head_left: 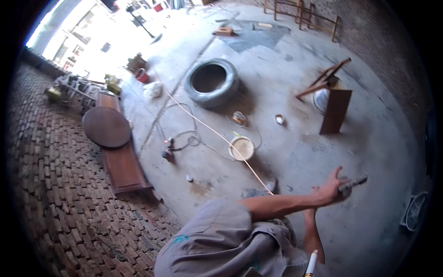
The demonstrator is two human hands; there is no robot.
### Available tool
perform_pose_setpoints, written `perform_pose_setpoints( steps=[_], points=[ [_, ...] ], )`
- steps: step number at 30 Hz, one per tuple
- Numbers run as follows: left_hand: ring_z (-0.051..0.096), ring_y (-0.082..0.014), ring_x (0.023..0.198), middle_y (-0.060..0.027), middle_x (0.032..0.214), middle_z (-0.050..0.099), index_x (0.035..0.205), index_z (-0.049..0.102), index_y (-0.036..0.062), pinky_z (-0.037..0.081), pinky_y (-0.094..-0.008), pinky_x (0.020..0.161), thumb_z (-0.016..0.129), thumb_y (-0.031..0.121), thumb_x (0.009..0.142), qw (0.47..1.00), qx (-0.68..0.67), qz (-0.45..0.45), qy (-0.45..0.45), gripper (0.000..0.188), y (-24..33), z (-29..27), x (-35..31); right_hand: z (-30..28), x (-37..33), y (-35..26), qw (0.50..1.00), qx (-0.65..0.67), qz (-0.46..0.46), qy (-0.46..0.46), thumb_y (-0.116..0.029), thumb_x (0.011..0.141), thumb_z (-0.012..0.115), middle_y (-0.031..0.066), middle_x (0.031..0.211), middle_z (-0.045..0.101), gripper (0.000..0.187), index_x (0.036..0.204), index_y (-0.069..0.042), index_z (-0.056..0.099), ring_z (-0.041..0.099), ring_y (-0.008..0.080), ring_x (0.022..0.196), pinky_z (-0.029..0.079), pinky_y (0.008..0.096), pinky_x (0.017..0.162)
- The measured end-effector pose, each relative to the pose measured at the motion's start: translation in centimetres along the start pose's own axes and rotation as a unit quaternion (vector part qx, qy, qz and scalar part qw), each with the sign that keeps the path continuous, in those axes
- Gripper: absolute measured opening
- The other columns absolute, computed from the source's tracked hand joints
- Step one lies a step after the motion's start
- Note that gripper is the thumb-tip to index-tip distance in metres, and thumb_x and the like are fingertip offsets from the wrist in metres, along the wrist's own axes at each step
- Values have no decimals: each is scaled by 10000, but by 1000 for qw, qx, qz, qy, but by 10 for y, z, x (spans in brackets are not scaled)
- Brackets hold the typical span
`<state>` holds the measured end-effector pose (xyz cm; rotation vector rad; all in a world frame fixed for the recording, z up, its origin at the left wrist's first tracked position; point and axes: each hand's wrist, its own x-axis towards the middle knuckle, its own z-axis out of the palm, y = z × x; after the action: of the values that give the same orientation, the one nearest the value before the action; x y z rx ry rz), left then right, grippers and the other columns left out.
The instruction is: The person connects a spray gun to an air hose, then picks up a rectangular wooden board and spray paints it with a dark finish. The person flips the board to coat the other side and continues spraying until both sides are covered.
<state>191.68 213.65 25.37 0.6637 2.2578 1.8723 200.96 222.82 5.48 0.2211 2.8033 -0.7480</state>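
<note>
My left forearm reaches across to the right, and my left hand (328,188) closes around a grey, elongated object (353,183) with a dark, pointed end; its kind is unclear. One finger sticks up from the grip. My right hand (312,211) lies behind my left wrist, its fingers mostly hidden, so I cannot tell whether it holds anything. A cigarette (312,262) points up at the lower edge. Left of my hands stands a round tub (235,156) with beige contents. A thin, pale cord (214,130) runs over the tub toward my left forearm.
A tyre (190,87) lies farther back on the concrete floor. To the left are a corded power tool (169,150), a round wooden top (106,127) and a wooden panel (123,171) by the brick wall. A brown board (336,111) stands at right, near a small tin (279,119).
</note>
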Motion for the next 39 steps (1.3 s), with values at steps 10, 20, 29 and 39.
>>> perform_pose_setpoints(
  steps=[10, 20, 29, 39],
  points=[
    [603, -355, 924, -192, 1009, 581, 1314, 670, 86, 502, -409, 812, 733, -13, 765, 991, -24, -13, 133, 561, -8, -81, 78, -67, -22, 45, 982, 86, 158, -51, -289, 1002, 529, 300, 950, 652, 264, 1115, -66, 613, 606, 531, 908, 529, 536, 808],
    [574, -96, 643, 4, 754, 609, 1038, 671, 8, 484, -311, 557, 685, 155, 937, 926, -63, -262, 266, 179, -68, -147, 53, -252, -97, 254, 675, 364, 524, 370, -471, 1051, 455, 18, 752, 492, 385, 1066, -101, 560, 374, 118, 459, 293, 271, 376],
    [515, -77, 520, 11, 610, 558, 811, 616, 63, 383, -254, 478, 696, 165, 934, 885, -60, -230, 401, 179, -62, -137, 62, -361, -37, 482, 463, 541, 466, 525, -361, 1010, 502, 9, 759, 517, 290, 931, -104, 609, 360, 149, 478, 302, 271, 419],
    [611, -154, 585, -59, 685, 632, 1130, 617, 39, 490, -298, 516, 638, 197, 1006, 800, -209, -189, 530, 202, 22, -102, 105, -323, 144, 316, 858, 332, 169, 353, -405, 1046, 492, 36, 869, 580, 362, 977, -62, 586, 550, 159, 813, 467, 326, 713]
  ],
)
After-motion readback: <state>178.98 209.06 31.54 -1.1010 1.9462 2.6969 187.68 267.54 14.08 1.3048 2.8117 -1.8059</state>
